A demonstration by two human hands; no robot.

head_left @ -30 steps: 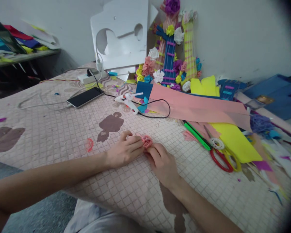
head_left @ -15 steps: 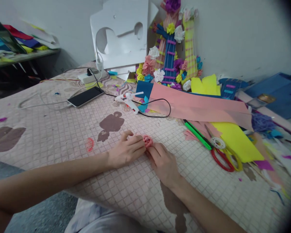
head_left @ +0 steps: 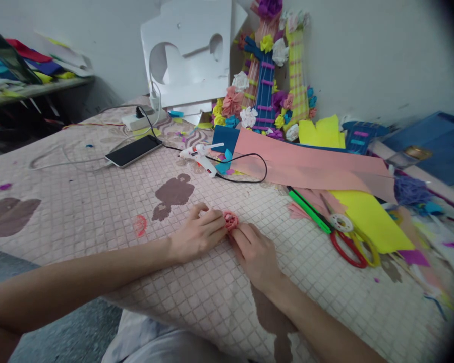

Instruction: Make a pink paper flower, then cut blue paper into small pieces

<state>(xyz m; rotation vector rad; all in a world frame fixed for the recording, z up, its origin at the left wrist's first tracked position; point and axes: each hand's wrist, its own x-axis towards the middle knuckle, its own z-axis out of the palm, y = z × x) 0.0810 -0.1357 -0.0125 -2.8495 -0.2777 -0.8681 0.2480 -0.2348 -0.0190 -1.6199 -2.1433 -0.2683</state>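
Note:
A small coral-pink paper flower (head_left: 230,220) is pinched between my two hands, just above the checked tablecloth. My left hand (head_left: 199,234) grips its left side with thumb and fingers. From the lower right, my right hand (head_left: 257,252) holds the flower's edge, fingers closed together. The fingertips hide its underside. Beyond the hands lies a white glue gun (head_left: 200,156) with a black cord. To the right are a green utility knife (head_left: 310,210) and scissors (head_left: 350,247) with red and yellow handles.
A long pink paper sheet (head_left: 310,164) and a yellow sheet (head_left: 374,219) lie to the right. A phone (head_left: 134,150) and a power strip (head_left: 144,119) are at the left. Paper-flowered guitar shapes (head_left: 265,96) lean on the wall beside a white foam board (head_left: 189,65).

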